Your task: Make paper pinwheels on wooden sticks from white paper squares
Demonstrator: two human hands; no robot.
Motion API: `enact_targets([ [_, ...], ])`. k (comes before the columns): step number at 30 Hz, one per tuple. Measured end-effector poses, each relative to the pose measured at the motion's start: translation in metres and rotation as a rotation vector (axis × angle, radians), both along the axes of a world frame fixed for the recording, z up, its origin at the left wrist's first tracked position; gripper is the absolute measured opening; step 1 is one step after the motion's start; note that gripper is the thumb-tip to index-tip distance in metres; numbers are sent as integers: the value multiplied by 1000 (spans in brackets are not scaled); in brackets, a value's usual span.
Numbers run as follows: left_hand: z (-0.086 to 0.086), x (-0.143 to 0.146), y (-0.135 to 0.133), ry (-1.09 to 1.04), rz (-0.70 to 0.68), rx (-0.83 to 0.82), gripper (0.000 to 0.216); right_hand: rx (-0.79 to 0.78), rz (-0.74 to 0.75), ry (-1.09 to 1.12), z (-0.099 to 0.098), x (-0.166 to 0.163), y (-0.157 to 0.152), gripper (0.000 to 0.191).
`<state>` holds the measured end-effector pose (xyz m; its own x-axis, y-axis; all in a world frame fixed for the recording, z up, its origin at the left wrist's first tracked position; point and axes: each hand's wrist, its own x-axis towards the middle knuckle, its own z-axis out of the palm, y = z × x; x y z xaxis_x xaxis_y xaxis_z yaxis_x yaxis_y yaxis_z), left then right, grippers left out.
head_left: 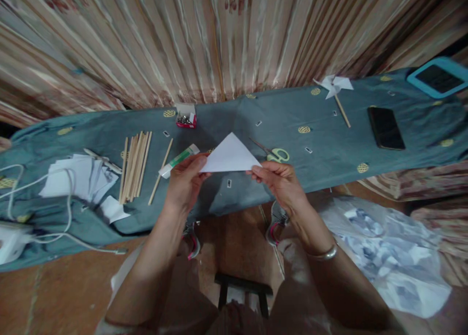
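Observation:
A sheet of white paper (231, 155), folded into a triangle with its peak pointing away from me, is held up over the near part of the cloth-covered table (278, 130). My left hand (185, 176) pinches its left corner between thumb and fingers. At the right corner, my right hand (278, 179) does the same. Just behind my left hand lies a green and white tube (180, 160). Scissors with light green handles (277, 154) rest beyond my right hand, apart from it.
Wooden sticks (136, 167) and stacked white papers (78, 176) lie left, near white cables (69, 203). A small red box of metal pieces (186, 116) stands behind. Rightward are a paper pinwheel (334, 87), a phone (385, 128) and a blue-framed tablet (437, 78). A plastic bag (387, 257) sits below.

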<state>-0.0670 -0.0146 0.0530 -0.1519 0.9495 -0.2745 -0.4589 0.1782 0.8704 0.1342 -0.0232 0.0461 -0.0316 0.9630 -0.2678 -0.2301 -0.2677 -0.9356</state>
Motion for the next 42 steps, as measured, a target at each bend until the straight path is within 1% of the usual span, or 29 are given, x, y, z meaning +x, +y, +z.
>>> enact_targets([
  [2, 2, 10, -4, -140, -35, 31, 35, -43, -86, 71, -1, -6, -2, 19],
  [3, 2, 16, -6, -167, -56, 34, 35, -60, -108, 97, -1, -10, -3, 19],
  [5, 0, 28, -11, -133, -113, 12, 34, -77, -120, 126, -2, -18, -4, 17],
  [7, -4, 38, -12, -85, -99, 2, 32, -74, -116, 139, -3, -25, -6, 16],
  [8, -5, 41, -11, -79, -68, -2, 32, -69, -108, 145, -3, -28, -6, 16],
  [10, -7, 43, -8, -83, -13, -11, 31, -61, -86, 151, -3, -31, -6, 16],
  [12, -6, 42, -5, -83, 7, -24, 30, -55, -68, 145, -3, -32, -6, 16],
  [16, -4, 39, -3, -63, 3, -52, 30, -39, -43, 120, -5, -31, -6, 16],
  [20, -5, 39, -4, -27, -20, -60, 29, -13, -22, 68, -10, -29, -6, 17],
  [22, -6, 39, -4, -11, -11, -60, 28, 54, -10, -49, -11, -25, -5, 22],
  [24, -7, 39, -4, -3, 14, -52, 27, 166, -22, -254, -10, -15, -3, 27],
  [26, -8, 37, -3, 3, 28, -45, 26, 287, -58, -537, -9, 0, 0, 31],
  [28, -9, 36, -3, 9, 27, -40, 26, 376, -54, -935, -9, 17, 2, 31],
  [29, -9, 36, -3, 13, 23, -36, 26, 385, -51, -1121, -10, 24, 2, 34],
  [30, -10, 36, -3, 18, 22, -26, 26, 369, -18, -1272, -11, 31, 2, 39],
  [31, -10, 36, -2, 25, 23, -11, 27, 359, 19, -1383, -13, 37, 2, 42],
  [33, -12, 37, -1, 52, 19, 37, 30, 364, 90, -1509, -18, 45, 2, 44],
  [37, -17, 39, 2, 147, 24, 130, 31, 408, 149, -1596, -23, 49, 5, 43],
  [39, -20, 39, 3, 205, 26, 137, 30, 410, 179, -1602, -21, 47, 9, 43],
  [42, -20, 39, 4, 234, 19, 124, 28, 357, 220, -1609, -14, 44, 16, 43],
])
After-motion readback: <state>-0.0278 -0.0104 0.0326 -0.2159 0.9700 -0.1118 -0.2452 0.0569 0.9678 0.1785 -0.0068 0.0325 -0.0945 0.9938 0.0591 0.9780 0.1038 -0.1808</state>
